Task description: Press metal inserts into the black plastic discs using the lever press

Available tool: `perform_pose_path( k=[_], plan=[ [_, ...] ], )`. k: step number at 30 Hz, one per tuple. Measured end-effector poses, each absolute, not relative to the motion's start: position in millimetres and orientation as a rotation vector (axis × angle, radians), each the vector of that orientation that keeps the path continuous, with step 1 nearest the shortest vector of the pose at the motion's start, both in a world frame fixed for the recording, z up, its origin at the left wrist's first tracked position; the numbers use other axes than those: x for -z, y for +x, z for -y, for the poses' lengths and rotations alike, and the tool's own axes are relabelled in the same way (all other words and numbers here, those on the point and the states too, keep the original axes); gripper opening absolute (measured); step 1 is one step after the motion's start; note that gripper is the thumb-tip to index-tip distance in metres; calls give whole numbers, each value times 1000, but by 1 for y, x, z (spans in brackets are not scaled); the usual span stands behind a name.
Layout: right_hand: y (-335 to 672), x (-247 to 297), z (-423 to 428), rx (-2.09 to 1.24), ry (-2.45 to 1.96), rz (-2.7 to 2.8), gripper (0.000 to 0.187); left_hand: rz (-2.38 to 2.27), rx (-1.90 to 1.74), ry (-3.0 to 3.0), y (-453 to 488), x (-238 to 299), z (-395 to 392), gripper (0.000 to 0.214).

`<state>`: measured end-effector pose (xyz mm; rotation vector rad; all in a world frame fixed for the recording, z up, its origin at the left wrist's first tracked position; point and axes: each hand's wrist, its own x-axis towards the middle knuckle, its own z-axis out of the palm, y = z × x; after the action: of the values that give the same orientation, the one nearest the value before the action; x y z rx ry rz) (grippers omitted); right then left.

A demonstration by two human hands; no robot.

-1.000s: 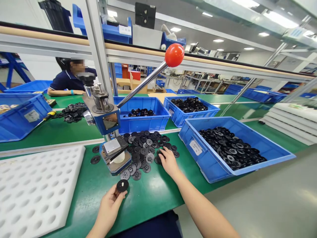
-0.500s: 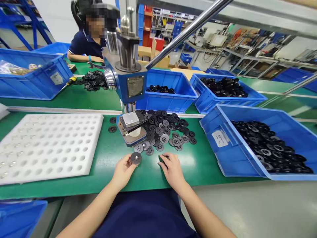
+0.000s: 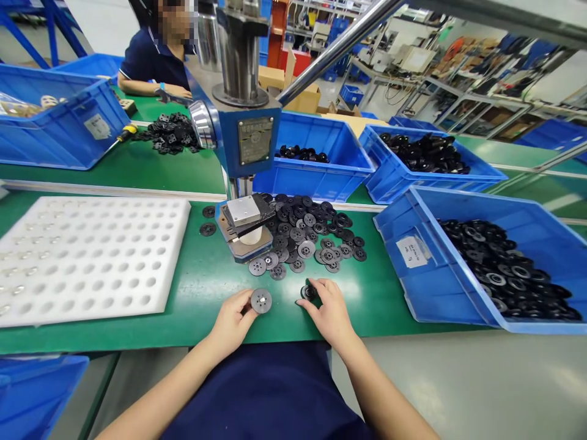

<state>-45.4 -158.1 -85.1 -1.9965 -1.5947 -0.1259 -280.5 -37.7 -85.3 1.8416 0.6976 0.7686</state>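
Between the thumb and fingers of my left hand (image 3: 233,321) is a dark round disc (image 3: 261,300), its face with small holes and a light metal piece at the centre turned up toward me. My right hand (image 3: 331,310) pinches a small black round part (image 3: 308,293) with a ringed hollow, partly covered by the fingers. Both hands are apart, over the front of the green table (image 3: 284,327). Just beyond them lies a pile of black discs (image 3: 306,249), beside the base of a blue lever press (image 3: 250,253).
A white foam tray (image 3: 177,269) with rows of holes lies at left, some holding small shiny parts. A blue bin (image 3: 394,269) of black rings stands at right; more bins (image 3: 321,183) are behind. The press lever (image 3: 339,55) slants overhead. A co-worker (image 3: 153,61) sits across the table.
The view has tipped down slightly. My left hand has turned its disc to face up more. In my right hand, the black round part has rotated and shows more clearly.
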Motion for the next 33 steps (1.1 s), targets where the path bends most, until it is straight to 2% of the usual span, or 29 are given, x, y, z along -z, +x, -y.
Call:
perform_pose_path(
  k=[4, 9, 13, 20, 33],
  plan=[
    [-46, 81, 156, 170, -1981, 1544, 37, -728, -822, 1873, -280, 78, 38, 20],
    [-74, 74, 152, -56, -1837, 1488, 33, -681, -844, 1917, -279, 80, 37, 22],
    [-116, 59, 140, -159, -1666, 1630, 39, -624, -838, 1927, -282, 87, 36, 19],
    [-144, 38, 125, 7, -1579, 1756, 34, -586, -888, 1916, -287, 92, 34, 22],
    [-151, 34, 132, 34, -1620, 1760, 31, -594, -910, 1957, -292, 93, 37, 22]
  ],
)
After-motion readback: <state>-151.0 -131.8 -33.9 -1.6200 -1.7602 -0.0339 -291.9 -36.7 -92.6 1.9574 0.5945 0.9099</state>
